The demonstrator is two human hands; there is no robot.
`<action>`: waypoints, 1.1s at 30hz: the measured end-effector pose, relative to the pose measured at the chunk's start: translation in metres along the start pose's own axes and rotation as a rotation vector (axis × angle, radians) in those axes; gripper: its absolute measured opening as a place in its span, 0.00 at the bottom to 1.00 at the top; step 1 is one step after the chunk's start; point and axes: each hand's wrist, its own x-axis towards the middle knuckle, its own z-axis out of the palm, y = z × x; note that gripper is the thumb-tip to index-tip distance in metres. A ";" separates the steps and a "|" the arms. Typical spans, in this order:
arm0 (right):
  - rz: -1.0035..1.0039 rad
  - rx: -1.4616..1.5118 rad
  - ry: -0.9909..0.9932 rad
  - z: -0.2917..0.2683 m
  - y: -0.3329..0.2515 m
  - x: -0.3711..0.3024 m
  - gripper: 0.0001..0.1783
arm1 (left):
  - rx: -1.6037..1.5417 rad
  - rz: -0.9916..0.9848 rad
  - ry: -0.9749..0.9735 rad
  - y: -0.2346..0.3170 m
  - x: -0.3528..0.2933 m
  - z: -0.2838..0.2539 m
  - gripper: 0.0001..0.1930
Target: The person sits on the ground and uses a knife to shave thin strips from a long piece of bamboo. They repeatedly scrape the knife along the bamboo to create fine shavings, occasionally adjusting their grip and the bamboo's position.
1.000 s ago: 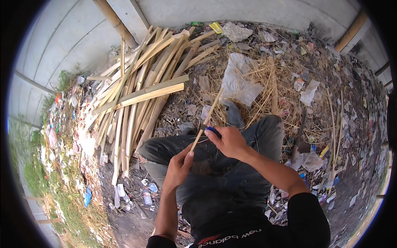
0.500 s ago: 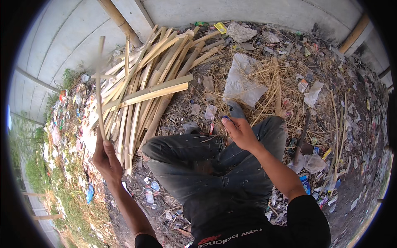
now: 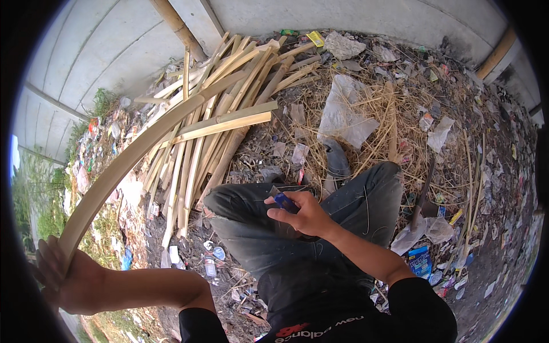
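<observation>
My left hand (image 3: 74,277) is closed round the lower end of a long pale bamboo strip (image 3: 123,166), raised at the far left. The strip curves up and rightward, its far end over a pile of split bamboo (image 3: 229,143). Over my crossed legs (image 3: 303,220), my right hand (image 3: 303,214) grips a small blue-handled tool (image 3: 285,202). A thin greyish part seems to stick out from the handle toward the left; its exact kind is hard to make out. The right hand does not touch the bamboo.
Dry straw and a white plastic sheet (image 3: 346,108) lie ahead of my feet. A dark curved blade-like piece (image 3: 424,191) rests at the right among scattered litter. Concrete panel walls (image 3: 366,17) close off the far side, with a bamboo pole (image 3: 178,28) leaning there. Grass and rubbish cover the left.
My left hand has swung left and nearer with the bamboo strip, which now shows its broad face. My right hand has drawn down and left over my lap with the blue-handled tool.
</observation>
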 end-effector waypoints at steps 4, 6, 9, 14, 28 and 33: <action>-0.063 0.227 0.178 0.012 -0.019 0.009 0.32 | -0.274 -0.676 0.123 -0.047 -0.169 0.077 0.33; -0.013 0.402 0.314 0.006 -0.021 0.016 0.36 | -0.298 -0.996 0.076 -0.070 -0.254 0.074 0.37; 0.053 0.607 0.499 -0.012 -0.002 0.025 0.29 | -0.328 -1.308 0.168 -0.068 -0.352 0.069 0.44; 0.014 0.466 0.641 -0.066 0.026 0.015 0.10 | -0.353 -1.888 -0.338 -0.037 -0.399 0.025 0.33; -0.018 0.109 0.592 -0.150 -0.020 0.024 0.19 | 0.372 -0.906 -1.502 -0.050 -0.354 -0.007 0.30; -0.034 -0.339 0.335 -0.114 -0.002 -0.011 0.25 | 0.082 -1.314 -1.178 -0.054 -0.373 -0.006 0.30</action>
